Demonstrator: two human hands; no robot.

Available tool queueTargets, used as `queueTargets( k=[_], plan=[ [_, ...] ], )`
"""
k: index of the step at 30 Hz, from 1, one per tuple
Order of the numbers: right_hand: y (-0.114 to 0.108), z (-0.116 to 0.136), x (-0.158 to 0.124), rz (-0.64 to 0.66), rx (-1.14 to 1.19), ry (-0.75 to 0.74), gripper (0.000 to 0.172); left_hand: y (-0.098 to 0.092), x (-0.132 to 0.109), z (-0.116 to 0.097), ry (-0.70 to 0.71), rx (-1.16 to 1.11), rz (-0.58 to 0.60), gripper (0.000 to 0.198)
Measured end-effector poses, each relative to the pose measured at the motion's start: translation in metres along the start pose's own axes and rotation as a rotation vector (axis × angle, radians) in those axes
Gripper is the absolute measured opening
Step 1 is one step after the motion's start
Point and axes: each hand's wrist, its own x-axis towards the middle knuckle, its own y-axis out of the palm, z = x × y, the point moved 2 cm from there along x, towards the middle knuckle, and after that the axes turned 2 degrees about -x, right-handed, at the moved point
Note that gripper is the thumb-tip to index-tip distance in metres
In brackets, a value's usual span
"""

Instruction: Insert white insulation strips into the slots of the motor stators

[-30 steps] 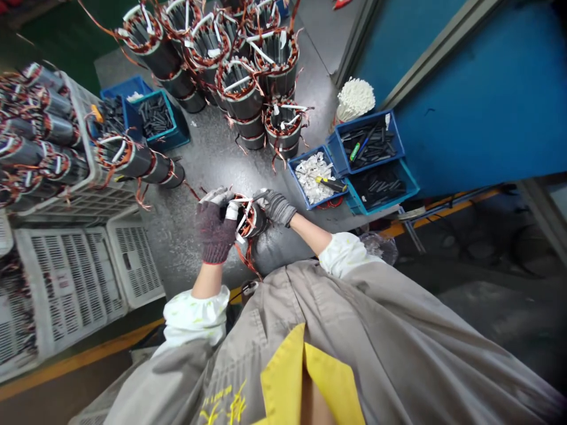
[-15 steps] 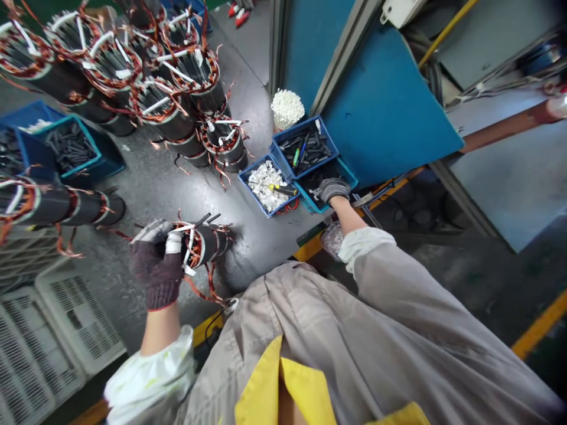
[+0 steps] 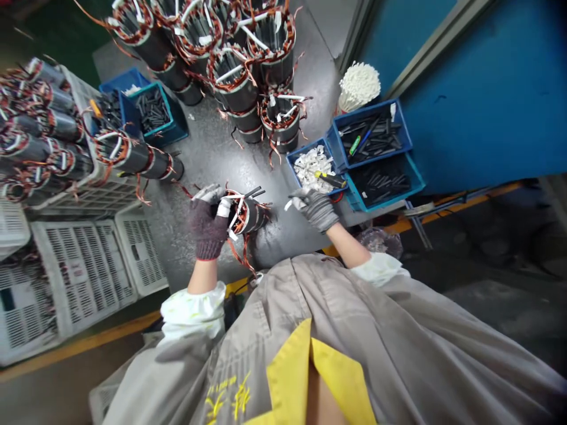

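A small motor stator with copper windings, white sleeving and two black strips sticking out lies on its side on the metal table. My left hand, in a dark glove with one white-wrapped finger, is closed at the stator's left end, and a copper wire shows beyond its fingertips. Copper leads hang from the stator toward me. To its right, my right hand, in a grey striped glove, is closed with a small white piece at its fingertips. This hand is in the air, apart from the stator.
Right of centre stand a blue bin of white pieces with a yellow-black tool, a blue bin of black strips, a teal bin and a white bundle. Several stators stand behind. Plastic crates are left.
My right hand has come out of the teal bin and moved left toward the stator. My left hand stays at the stator. The camera view has turned left.
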Motion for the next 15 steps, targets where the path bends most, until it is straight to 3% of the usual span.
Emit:
queueTargets(
  k=[4,15],
  plan=[
    [0.039,0.021,0.004,0.120,-0.104,0.023,0.030,0.000,0.000,-0.001,0.000,0.020,0.007,0.027],
    [0.062,0.019,0.010,0.179,-0.071,-0.047,0.032,0.004,0.000,0.006,0.000,0.014,-0.001,0.027]
  ],
)
